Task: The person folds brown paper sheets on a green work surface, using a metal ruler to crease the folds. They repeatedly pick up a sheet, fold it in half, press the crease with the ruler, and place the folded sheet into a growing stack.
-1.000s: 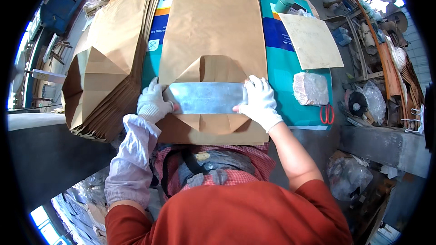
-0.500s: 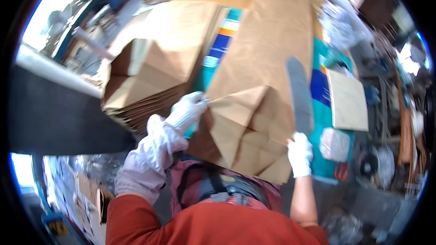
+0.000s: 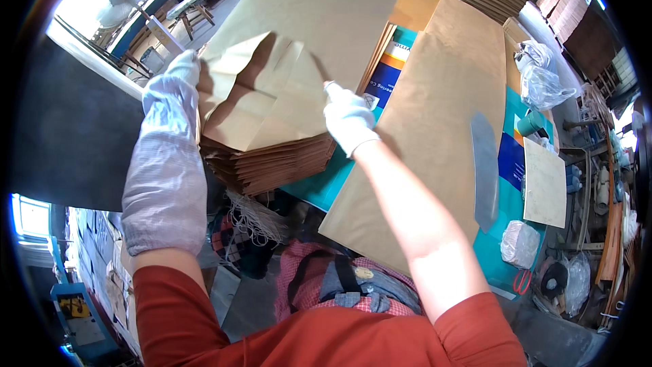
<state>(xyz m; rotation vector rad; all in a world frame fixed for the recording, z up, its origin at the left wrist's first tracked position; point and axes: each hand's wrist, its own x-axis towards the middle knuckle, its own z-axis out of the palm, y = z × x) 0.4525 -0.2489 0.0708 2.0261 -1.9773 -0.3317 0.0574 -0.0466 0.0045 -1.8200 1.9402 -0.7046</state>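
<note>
A brown paper bag with its end folded into flaps lies on top of a stack of similar bags at the table's left. Its far part rises toward the back. My left hand, in a white glove with a pale sleeve cover above it, grips the bag's left edge; its fingertips are partly hidden. At the right edge of the folded end, my gloved right hand is closed with its fingertips on the paper. Beside it, another large brown paper sheet or bag lies flat.
A flat grey blade-shaped plate rests on the brown paper's right side. Farther right are a pale board, a wrapped white block, red-handled scissors and clear plastic. A dark panel stands at the left.
Both hands have carried the folded bag from in front of me leftward onto the stack. My right hand has crossed from the table's right side to the stack.
</note>
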